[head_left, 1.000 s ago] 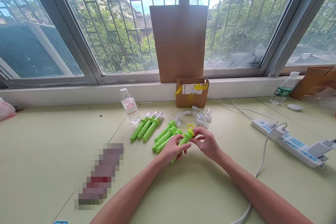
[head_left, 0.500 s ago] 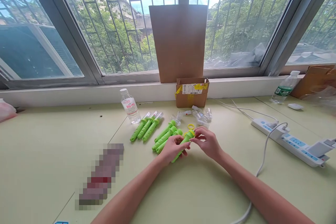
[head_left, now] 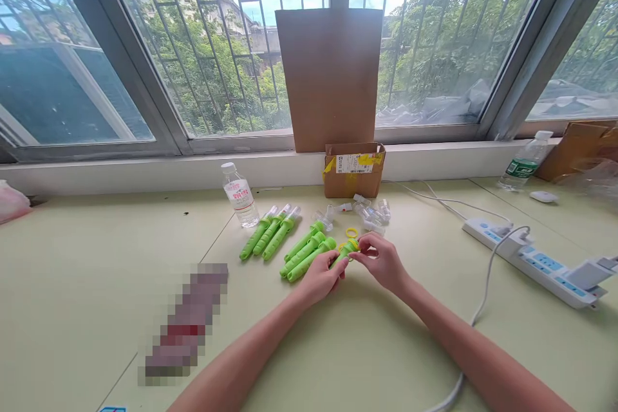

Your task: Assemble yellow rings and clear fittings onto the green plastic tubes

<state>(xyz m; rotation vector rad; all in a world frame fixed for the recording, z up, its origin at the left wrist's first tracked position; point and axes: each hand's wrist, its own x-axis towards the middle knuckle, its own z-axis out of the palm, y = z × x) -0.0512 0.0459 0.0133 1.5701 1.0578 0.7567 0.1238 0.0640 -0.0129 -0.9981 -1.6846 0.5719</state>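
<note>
My left hand (head_left: pixel 322 275) is closed around a green tube (head_left: pixel 346 253), its threaded top pointing away and its lower part hidden by the hand. The fingers of my right hand (head_left: pixel 381 260) pinch at the threaded top, where some yellow shows; what exactly they hold is too small to tell. Just beyond lies a yellow ring (head_left: pixel 351 232). Left of my left hand, several green tubes (head_left: pixel 303 257) lie side by side. Further left are three green tubes with clear tops (head_left: pixel 270 233). Clear plastic parts (head_left: pixel 371 214) lie behind the ring.
A water bottle (head_left: pixel 240 196) stands behind the tubes, and a small cardboard box (head_left: pixel 354 174) by the sill. At the right are a power strip (head_left: pixel 531 261), white cables and another bottle (head_left: pixel 524 164). A blurred-out object (head_left: pixel 188 318) lies at the left.
My left hand has turned and closed further over the green tube, whose lower end no longer shows. My right hand has hardly moved.
</note>
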